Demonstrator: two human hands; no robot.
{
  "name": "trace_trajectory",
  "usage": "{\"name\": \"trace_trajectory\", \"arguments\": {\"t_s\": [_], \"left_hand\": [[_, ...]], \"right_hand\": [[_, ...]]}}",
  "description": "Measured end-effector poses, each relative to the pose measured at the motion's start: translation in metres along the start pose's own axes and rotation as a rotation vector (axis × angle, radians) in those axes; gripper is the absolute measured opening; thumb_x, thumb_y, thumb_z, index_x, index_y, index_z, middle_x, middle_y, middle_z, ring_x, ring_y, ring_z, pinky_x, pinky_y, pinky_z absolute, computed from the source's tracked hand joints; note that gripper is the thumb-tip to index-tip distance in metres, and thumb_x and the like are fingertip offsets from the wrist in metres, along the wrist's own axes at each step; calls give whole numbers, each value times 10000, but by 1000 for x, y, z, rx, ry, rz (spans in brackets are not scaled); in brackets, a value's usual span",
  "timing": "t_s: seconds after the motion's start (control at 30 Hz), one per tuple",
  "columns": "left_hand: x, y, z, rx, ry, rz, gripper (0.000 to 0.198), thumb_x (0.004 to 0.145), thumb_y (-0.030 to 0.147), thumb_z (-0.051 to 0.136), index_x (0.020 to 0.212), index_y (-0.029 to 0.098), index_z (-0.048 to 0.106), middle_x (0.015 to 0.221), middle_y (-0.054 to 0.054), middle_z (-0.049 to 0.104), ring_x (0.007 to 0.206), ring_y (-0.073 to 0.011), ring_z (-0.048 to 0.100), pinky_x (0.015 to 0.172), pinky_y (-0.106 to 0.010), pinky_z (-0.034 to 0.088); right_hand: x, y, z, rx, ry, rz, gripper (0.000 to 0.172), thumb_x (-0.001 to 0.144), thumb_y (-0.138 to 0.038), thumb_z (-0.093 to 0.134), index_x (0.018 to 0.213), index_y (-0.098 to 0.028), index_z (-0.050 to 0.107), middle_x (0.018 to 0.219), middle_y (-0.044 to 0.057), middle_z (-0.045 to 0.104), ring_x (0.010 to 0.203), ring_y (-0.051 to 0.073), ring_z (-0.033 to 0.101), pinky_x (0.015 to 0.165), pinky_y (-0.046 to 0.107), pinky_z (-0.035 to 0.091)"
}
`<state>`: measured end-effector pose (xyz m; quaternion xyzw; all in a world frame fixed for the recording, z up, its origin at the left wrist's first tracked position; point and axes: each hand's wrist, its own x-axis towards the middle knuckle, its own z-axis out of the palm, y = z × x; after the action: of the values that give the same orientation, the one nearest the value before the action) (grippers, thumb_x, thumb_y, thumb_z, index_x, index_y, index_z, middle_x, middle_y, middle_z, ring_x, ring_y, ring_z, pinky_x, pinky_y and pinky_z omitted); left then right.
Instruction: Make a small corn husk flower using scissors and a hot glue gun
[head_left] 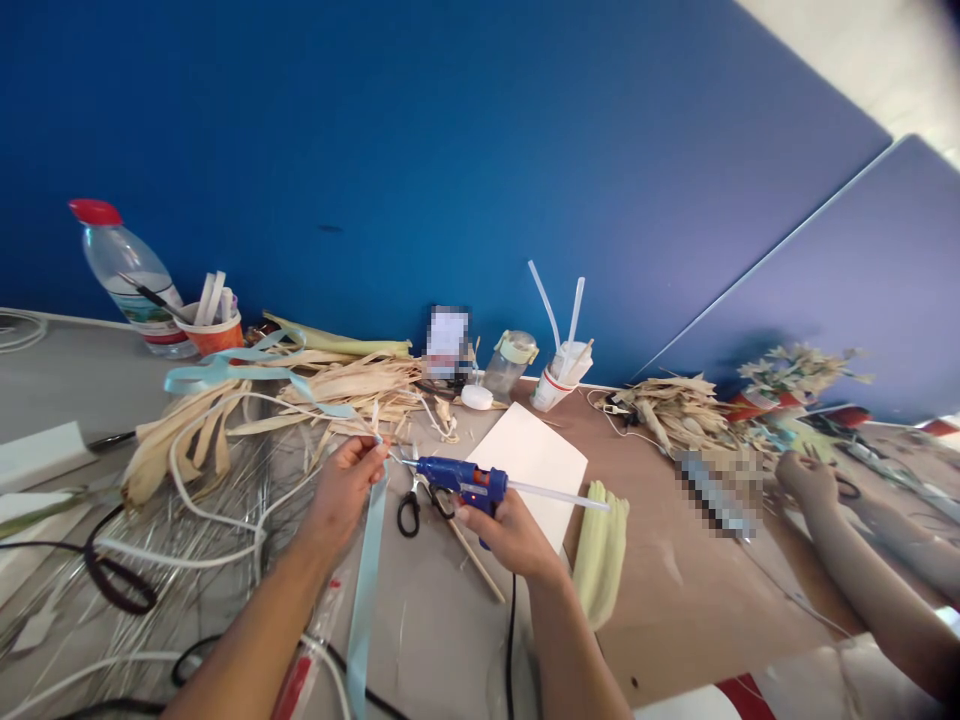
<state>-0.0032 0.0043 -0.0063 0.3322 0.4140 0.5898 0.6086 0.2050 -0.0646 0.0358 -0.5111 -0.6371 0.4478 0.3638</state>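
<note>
My right hand [514,530] is wrapped round the handle of a blue hot glue gun [461,481], and a long translucent glue stick [559,494] juts from its back. The nozzle points left, close to the fingertips of my left hand [349,485]. Those fingers are pinched on a light blue ribbon [370,570], whose tail hangs down towards the table's near edge. A small pale piece [376,418] sticks up at the pinch; its kind I cannot make out. Below the gun lie black-handled scissors [409,513] and a thin wooden stick [480,565].
Dried corn husks [352,385] and another ribbon loop [217,372] lie behind my left hand. Thin wires [187,560] and cables spread left. A bottle [131,280], a cup [553,390] and a jar [510,360] stand along the blue partition. At right are a co-worker's hands [806,480].
</note>
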Motion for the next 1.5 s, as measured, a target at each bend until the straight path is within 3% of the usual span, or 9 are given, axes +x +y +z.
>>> {"name": "trace_trajectory", "arguments": {"t_s": [0.17, 0.33, 0.57, 0.97, 1.3, 1.5], "left_hand": [[-3, 7, 5, -139, -9, -27, 313, 564, 306, 867, 703, 146, 637, 703, 36, 585, 487, -21, 408, 484, -163, 331], [-4, 9, 5, -167, -63, -60, 286, 591, 279, 858, 726, 132, 653, 693, 33, 575, 497, -19, 419, 489, -154, 340], [-6, 10, 3, -235, -149, -121, 239, 632, 222, 837, 748, 135, 647, 713, 16, 598, 484, -22, 403, 511, -178, 386], [-11, 21, 7, -313, -186, -228, 298, 585, 193, 870, 768, 140, 641, 672, 20, 585, 459, -13, 391, 514, -170, 413], [-11, 22, 5, -332, -180, -245, 316, 593, 178, 864, 793, 135, 623, 686, 28, 576, 439, 0, 383, 548, -191, 453], [-10, 20, 4, -336, -200, -227, 275, 595, 174, 855, 744, 132, 628, 669, 30, 572, 436, 2, 361, 525, -185, 420]], "right_hand": [[0, 3, 0, 13, -11, 24, 116, 814, -290, 601, 801, -176, 582, 704, -13, 534, 656, 130, 452, 642, 255, 400], [-1, 4, -4, 88, -13, 8, 203, 826, -369, 620, 797, -171, 587, 683, -13, 515, 633, 122, 427, 592, 243, 373], [1, 1, -3, 119, -67, -12, 255, 823, -433, 623, 825, -182, 583, 727, -3, 516, 675, 137, 429, 633, 263, 381], [2, 2, -1, 277, -102, -18, 367, 777, -530, 669, 810, -173, 591, 733, 9, 536, 684, 141, 458, 627, 266, 378], [4, 4, 1, 269, -132, -8, 360, 790, -528, 653, 822, -176, 586, 740, 9, 532, 684, 142, 451, 628, 269, 367], [3, 3, 1, 233, -54, 5, 321, 786, -484, 660, 809, -168, 610, 727, 6, 542, 662, 130, 438, 617, 262, 366]]}}
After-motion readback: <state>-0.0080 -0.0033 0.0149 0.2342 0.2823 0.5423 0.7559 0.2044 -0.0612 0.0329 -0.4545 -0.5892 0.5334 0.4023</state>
